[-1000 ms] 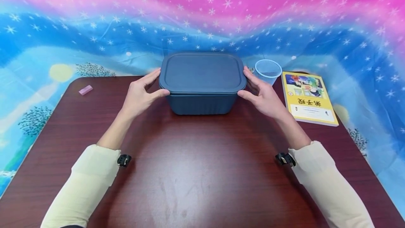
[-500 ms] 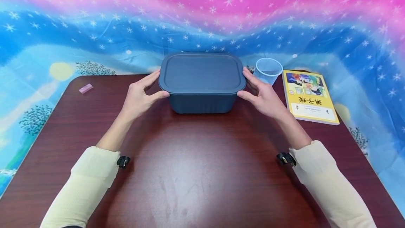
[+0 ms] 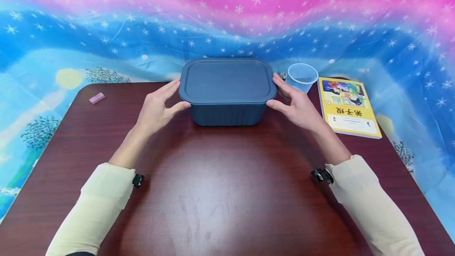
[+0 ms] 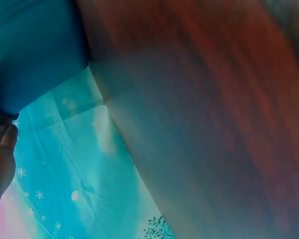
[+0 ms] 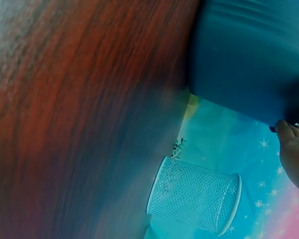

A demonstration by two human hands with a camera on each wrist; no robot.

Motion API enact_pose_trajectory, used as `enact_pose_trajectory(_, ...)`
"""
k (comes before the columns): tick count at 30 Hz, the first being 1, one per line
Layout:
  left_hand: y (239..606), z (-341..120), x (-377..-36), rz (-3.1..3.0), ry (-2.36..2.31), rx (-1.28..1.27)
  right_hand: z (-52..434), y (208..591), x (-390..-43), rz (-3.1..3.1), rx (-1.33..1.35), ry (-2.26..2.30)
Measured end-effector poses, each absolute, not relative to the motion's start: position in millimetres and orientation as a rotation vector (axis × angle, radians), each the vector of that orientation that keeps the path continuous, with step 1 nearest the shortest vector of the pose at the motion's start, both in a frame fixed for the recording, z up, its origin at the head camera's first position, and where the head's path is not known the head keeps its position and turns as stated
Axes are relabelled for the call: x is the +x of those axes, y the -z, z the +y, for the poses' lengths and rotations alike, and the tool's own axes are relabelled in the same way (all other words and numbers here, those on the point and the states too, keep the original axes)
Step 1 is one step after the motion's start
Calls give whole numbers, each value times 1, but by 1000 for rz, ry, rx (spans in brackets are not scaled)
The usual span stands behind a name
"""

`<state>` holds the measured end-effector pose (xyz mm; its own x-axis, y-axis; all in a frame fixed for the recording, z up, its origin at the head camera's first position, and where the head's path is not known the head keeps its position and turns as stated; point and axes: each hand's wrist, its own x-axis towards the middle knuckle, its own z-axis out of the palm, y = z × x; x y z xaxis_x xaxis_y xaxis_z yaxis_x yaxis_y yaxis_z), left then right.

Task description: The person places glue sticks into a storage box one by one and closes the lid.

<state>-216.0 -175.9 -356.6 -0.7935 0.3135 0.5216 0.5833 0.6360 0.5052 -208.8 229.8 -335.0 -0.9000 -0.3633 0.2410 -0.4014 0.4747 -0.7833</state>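
A dark blue-grey storage box (image 3: 227,114) stands at the table's far edge, its lid (image 3: 227,81) lying flat on top. My left hand (image 3: 156,106) grips the lid's left end, thumb at the front corner and fingers along the side. At the right end my right hand (image 3: 296,104) holds the lid the same way. The left wrist view shows fingers (image 4: 9,135) under the rim beside the box wall (image 4: 35,55). In the right wrist view, fingertips (image 5: 285,130) touch the rim's edge. What is inside the box is hidden.
A light blue mesh pen holder (image 3: 302,75) stands just right of the box, close to my right hand. Beyond it lies a yellow book (image 3: 350,108). A small pink block (image 3: 96,98) is at the far left of the brown table (image 3: 213,177). A patterned cloth (image 3: 227,19) hangs behind.
One second ago a thin gap showed between lid and box at the front; now the lid sits flush. Both hands keep their places at its ends. The head view has shifted slightly.
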Motion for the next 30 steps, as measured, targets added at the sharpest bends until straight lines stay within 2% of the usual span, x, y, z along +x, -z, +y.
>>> enact_pose_trajectory(10,359,-178,-215,-2457,1006,-715,231,336,-209,-2667,690,-1489)
enact_pose_trajectory(18,353,-184,-213,-2533,846,-675,239,326,-209,-2705,693,-1385)
enact_pose_trajectory(30,323,-197,-209,-2695,481,-579,246,300,-200,-2841,630,-582)
